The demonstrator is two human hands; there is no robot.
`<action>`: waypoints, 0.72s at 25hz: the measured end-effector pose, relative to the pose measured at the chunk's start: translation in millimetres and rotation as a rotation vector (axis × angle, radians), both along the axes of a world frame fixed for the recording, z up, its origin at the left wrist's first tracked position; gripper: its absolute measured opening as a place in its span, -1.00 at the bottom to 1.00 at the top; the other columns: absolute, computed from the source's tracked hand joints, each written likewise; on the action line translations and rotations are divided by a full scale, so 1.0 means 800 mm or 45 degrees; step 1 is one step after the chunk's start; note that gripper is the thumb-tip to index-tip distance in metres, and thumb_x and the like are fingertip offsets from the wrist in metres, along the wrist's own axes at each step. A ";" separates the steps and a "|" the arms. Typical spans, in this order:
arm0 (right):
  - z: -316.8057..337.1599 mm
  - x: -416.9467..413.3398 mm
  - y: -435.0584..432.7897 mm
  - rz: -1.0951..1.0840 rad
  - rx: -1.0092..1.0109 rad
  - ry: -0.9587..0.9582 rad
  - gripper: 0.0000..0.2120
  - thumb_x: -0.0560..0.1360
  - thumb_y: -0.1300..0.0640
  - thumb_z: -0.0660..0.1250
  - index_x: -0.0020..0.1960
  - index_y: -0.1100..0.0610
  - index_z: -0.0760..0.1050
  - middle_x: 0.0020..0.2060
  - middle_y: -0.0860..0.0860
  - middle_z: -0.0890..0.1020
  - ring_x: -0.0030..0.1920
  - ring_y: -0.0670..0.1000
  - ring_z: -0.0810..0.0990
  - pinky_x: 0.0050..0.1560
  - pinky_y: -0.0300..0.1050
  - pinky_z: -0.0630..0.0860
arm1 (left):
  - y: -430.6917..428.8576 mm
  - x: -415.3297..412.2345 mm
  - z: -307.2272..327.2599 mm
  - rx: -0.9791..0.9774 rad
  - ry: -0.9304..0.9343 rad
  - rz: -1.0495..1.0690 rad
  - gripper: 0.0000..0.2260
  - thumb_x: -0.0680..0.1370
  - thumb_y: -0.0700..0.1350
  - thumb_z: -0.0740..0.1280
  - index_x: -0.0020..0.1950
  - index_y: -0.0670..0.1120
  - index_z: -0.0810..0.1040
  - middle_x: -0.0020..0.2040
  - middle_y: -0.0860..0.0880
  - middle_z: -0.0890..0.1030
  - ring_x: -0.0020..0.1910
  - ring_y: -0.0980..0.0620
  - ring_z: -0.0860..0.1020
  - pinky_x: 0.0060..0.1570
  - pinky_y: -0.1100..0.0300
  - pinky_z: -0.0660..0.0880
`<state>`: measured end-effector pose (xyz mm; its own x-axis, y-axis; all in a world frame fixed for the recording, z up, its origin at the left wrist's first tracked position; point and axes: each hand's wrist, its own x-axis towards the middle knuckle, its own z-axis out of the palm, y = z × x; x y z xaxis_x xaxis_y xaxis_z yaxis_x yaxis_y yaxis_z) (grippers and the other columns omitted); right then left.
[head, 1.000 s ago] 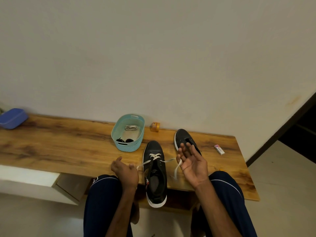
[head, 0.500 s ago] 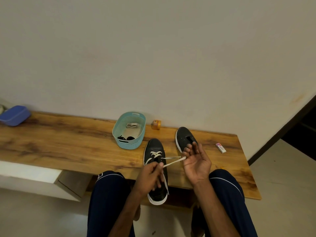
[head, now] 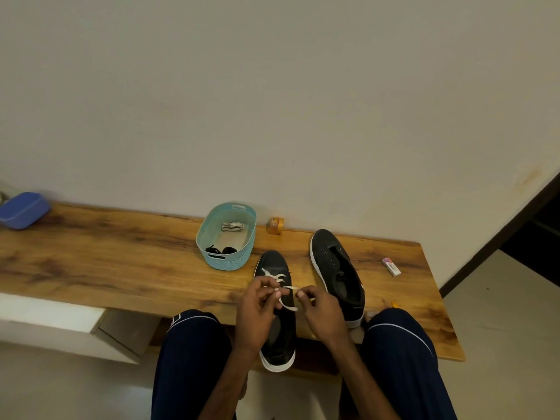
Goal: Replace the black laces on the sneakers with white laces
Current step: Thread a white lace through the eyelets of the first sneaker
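Observation:
Two black sneakers lie on the wooden bench. The near sneaker carries a white lace crossed through its front eyelets. My left hand pinches one lace end over the shoe's middle. My right hand pinches the other end just to the right. The second sneaker sits to the right with no lace in it. A teal basket behind holds a coiled white lace and black laces.
A small orange object stands by the wall behind the shoes. A pink-and-white eraser lies at the bench's right end. A blue box sits far left. My knees press against the bench's front edge.
Both hands came together over the near sneaker. The left hand rose from my knee and took a lace end; the right hand went from spread wide to a pinch on the lace.

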<state>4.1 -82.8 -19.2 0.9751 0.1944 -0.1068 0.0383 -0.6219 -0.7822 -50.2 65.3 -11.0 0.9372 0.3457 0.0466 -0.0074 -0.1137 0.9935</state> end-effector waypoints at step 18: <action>0.025 0.072 -0.016 -0.014 0.324 -0.103 -0.94 0.61 0.13 0.33 0.03 0.06 0.59 -0.33 0.01 0.66 -0.41 -0.17 0.55 -0.31 -0.31 0.47 | 0.015 0.011 -0.019 0.709 0.487 0.066 -0.70 0.54 0.06 0.41 0.22 -0.01 0.50 0.05 0.07 0.54 -0.01 0.11 0.55 -0.04 0.15 0.55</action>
<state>61.6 -95.3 0.5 0.9806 0.1946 0.0223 0.1012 -0.4062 -0.9082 -41.1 77.0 -25.9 0.9060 0.4109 -0.1013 0.3525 -0.6001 0.7181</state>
